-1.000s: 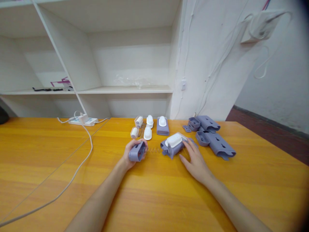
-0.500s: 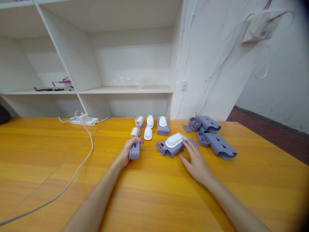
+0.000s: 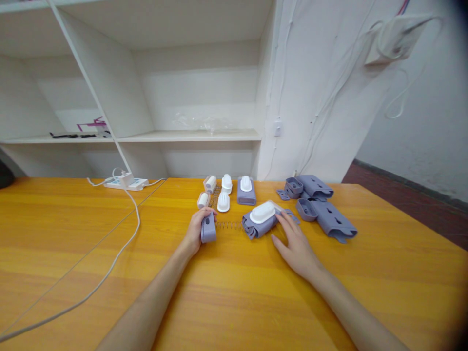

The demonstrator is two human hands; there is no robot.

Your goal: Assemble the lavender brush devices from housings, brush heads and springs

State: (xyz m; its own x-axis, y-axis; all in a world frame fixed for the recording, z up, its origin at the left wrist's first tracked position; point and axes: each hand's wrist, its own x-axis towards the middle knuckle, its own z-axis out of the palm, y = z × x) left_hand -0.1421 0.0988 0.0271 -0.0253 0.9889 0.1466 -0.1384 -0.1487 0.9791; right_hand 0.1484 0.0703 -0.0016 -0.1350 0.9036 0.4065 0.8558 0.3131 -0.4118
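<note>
My left hand (image 3: 194, 229) is closed around a small purple plastic piece (image 3: 208, 228) with a dark oval hole, just over the table. A thin coil spring (image 3: 229, 225) lies between that hand and a purple plastic housing (image 3: 252, 229). On top of this housing rests a white domed oval part (image 3: 262, 212). My right hand (image 3: 298, 248) has its fingers spread, the tips touching the housing's right end. Behind them stand white domed parts (image 3: 223, 202), white rollers in clear holders (image 3: 204, 200) and another purple housing (image 3: 246, 197) with a white top.
More purple housings (image 3: 334, 219) and small purple cups (image 3: 306, 209) lie at the right of the wooden table (image 3: 234, 292). A power strip (image 3: 127, 183) stands at the back left, its cable (image 3: 120, 256) running forward. White shelves (image 3: 190, 135) rise behind.
My left hand has shifted slightly right with the purple piece. A small purple part at the housing's left end no longer sticks out as before. My right hand stays nearly still.
</note>
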